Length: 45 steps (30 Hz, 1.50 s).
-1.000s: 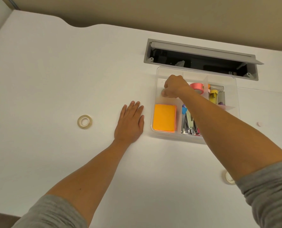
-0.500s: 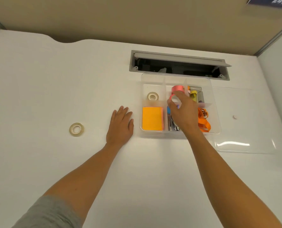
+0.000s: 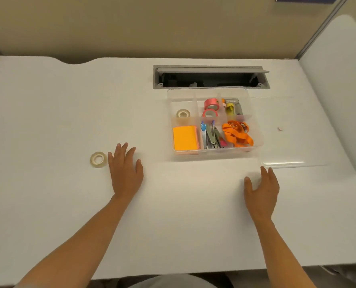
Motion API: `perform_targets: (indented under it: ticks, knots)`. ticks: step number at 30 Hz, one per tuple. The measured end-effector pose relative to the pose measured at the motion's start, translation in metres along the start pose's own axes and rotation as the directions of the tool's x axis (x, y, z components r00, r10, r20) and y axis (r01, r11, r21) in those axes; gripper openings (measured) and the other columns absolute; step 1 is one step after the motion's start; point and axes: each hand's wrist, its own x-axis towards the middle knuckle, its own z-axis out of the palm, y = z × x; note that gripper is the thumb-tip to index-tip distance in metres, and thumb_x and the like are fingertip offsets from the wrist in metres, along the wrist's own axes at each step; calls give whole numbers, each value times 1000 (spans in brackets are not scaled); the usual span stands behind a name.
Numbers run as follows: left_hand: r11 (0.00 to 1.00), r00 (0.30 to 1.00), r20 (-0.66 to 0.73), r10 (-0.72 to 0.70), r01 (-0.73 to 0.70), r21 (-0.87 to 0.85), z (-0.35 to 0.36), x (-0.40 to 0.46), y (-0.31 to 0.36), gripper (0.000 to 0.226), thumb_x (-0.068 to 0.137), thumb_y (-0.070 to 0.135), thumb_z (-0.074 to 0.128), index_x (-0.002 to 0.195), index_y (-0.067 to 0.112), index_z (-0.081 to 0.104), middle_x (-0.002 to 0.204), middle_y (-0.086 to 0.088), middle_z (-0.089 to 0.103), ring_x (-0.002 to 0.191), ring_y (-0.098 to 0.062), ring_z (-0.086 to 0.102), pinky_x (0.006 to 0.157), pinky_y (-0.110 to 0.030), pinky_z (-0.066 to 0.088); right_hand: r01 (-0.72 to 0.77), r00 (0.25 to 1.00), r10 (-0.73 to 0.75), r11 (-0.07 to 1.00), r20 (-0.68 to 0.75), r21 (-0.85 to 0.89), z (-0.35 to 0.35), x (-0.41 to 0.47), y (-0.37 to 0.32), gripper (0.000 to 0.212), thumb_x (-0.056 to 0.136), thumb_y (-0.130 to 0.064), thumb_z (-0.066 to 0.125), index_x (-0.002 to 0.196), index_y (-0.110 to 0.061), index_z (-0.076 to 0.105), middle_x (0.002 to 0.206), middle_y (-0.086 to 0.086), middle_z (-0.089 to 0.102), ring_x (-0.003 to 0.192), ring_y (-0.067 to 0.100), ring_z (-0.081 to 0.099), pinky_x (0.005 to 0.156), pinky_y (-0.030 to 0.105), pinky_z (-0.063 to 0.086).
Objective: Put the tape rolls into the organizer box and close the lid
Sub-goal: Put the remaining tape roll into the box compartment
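Note:
A clear organizer box [image 3: 256,121] stands open on the white desk. A clear tape roll [image 3: 183,113] lies in its back left compartment, and two pink tape rolls [image 3: 211,103] sit in the back middle one. Another clear tape roll [image 3: 98,159] lies on the desk, just left of my left hand [image 3: 126,171], which rests flat with fingers spread. My right hand [image 3: 262,190] hovers open near the desk, in front of the box's right corner. The clear lid [image 3: 293,146] lies flat to the right of the box.
Orange sticky notes [image 3: 185,140], a stapler and tools [image 3: 211,136] and an orange strap [image 3: 238,134] fill the front compartments. An open grey cable tray [image 3: 210,76] is cut into the desk behind the box. A small white dot [image 3: 279,128] sits on the lid.
My right hand let go of a clear tape roll in the box's back left compartment, then drew back toward me. My left hand slid left toward the roll on the desk.

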Motion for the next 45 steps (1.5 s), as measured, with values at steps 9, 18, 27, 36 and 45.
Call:
perform_targets:
  ticks: [9,18,27,36,45]
  knots:
    - [939,946,30,-322,316,134,-21,-5,-46,58,93,29,49,143,4,32,157,-19,23,147,-35,10,119,-52,7,129,987,-130,991,92,27,10,-13,4,42,87,1,57,129,-2,54,145,16,44,136,31,33,112,43,27]
    - [931,929,75,-363,359,63,-28,2,-52,62,93,32,50,145,6,29,151,-19,34,141,-35,27,115,-49,20,110,988,-91,981,122,-163,7,-11,-1,44,82,-24,68,124,-12,57,129,15,56,118,39,46,96,45,37]
    - [932,933,141,-331,347,-109,-30,8,-43,53,87,26,64,134,8,48,135,-14,51,127,-34,40,104,-43,36,115,967,-148,980,205,165,10,-14,-26,39,83,-22,71,120,-15,61,122,10,61,113,31,52,98,40,41]
    - [900,965,171,-196,247,-360,-28,38,12,55,81,35,72,129,16,53,129,-7,56,121,-25,49,97,-32,39,164,950,-247,917,194,365,8,-1,-77,47,82,-41,70,124,-27,56,116,-13,57,93,9,57,73,12,43]
    - [916,986,166,10,58,-396,-21,117,104,34,82,38,70,105,14,61,115,-4,63,105,-22,57,91,-39,50,311,915,-382,871,127,379,11,37,-108,24,85,-37,67,102,-20,66,116,1,65,99,14,60,82,31,53]
